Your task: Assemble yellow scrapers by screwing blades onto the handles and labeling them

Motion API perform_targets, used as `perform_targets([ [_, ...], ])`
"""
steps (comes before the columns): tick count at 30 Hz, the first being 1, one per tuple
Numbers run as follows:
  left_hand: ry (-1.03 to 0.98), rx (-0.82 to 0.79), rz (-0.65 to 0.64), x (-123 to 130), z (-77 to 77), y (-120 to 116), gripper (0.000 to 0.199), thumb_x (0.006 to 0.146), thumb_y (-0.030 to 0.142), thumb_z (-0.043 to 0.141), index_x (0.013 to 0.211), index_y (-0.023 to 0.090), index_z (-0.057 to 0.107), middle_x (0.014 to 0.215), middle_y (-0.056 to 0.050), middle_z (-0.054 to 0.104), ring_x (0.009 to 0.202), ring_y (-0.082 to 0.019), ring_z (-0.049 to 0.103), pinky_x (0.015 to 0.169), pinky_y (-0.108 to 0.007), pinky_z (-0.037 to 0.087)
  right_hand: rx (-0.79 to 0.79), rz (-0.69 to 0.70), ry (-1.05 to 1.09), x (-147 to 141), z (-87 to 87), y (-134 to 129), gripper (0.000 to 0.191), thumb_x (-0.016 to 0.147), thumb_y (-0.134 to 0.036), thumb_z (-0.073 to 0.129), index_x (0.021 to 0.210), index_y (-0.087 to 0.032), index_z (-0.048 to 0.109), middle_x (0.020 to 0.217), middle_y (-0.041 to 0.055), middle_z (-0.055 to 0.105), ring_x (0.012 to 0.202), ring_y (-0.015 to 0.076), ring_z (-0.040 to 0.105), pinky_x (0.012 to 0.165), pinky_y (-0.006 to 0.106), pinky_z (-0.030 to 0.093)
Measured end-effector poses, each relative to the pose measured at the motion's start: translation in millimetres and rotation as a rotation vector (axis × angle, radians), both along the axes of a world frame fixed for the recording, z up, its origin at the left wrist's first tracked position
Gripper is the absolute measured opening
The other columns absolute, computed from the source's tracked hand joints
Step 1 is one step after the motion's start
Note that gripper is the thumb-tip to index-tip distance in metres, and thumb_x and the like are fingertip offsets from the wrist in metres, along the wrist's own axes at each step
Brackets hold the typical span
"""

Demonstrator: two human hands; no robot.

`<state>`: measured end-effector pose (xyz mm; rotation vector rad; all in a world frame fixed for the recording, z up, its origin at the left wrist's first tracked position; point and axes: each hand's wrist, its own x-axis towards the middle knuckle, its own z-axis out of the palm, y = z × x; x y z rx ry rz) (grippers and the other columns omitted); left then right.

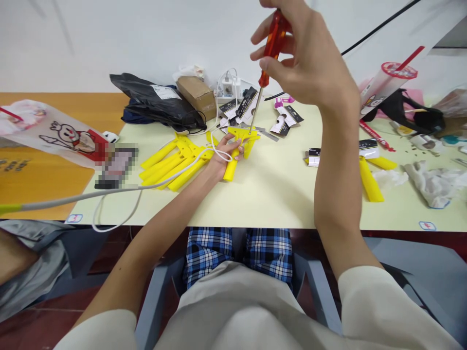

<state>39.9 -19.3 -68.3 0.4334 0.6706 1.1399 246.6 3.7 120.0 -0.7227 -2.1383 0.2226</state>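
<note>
My right hand (304, 68) is raised, fingers curled around the red handle of a screwdriver (274, 41). The screwdriver's metal shaft slants down, and its tip meets the head of a yellow plastic handle (229, 170). Low over the table, my left hand (223, 154) is closed around that yellow handle and steadies it. Several more yellow plastic handles (175, 165) lie in a pile just left of my left hand. Flat grey metal strips (269, 134) rest behind the held piece. A pale cable (146, 187) loops across my left hand and the pile.
Black-and-white cards (248, 104) lie behind my hands, near a cardboard box (199, 97) and a black plastic bag (156, 102). A drink cup (69, 133) and a blurred-out phone (116, 167) are at left. At right are another cup (386, 87), yellow handles (371, 180) and crumpled tissue (434, 182).
</note>
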Motion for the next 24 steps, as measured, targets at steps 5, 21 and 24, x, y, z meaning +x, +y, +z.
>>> perform_targets([
  [5,-0.001,0.001,-0.009,0.7,0.8,-0.7,0.042,0.084,-0.001,0.083,0.107,0.024,0.058,0.1,-0.002,0.077,0.061,-0.006,0.065,0.047,-0.014,0.037,0.125,-0.103,-0.041,2.8,0.0,5.7,0.06,0.089,-0.012,0.082,0.146,-0.022,0.07,0.135,0.002,0.076,0.1,0.0186,0.076,0.094,0.032,0.066],
  [21,0.008,0.002,-0.004,0.9,6.1,-3.4,0.041,0.084,-0.004,0.078,0.104,0.023,0.055,0.105,-0.006,0.078,0.062,-0.007,0.063,0.049,-0.015,0.036,0.041,-0.085,-0.144,-7.0,5.7,-9.3,0.046,0.095,-0.016,0.062,0.14,-0.027,0.061,0.117,0.003,0.071,0.101,0.0228,0.07,0.088,0.038,0.066],
  [24,0.02,-0.012,0.001,1.2,7.6,-4.0,0.04,0.083,-0.003,0.08,0.103,0.022,0.056,0.107,-0.006,0.079,0.063,-0.007,0.063,0.05,-0.015,0.036,0.001,-0.042,-0.059,-7.4,3.5,-3.6,0.049,0.089,-0.015,0.068,0.134,-0.034,0.061,0.118,-0.0001,0.077,0.103,0.0232,0.076,0.082,0.034,0.066],
])
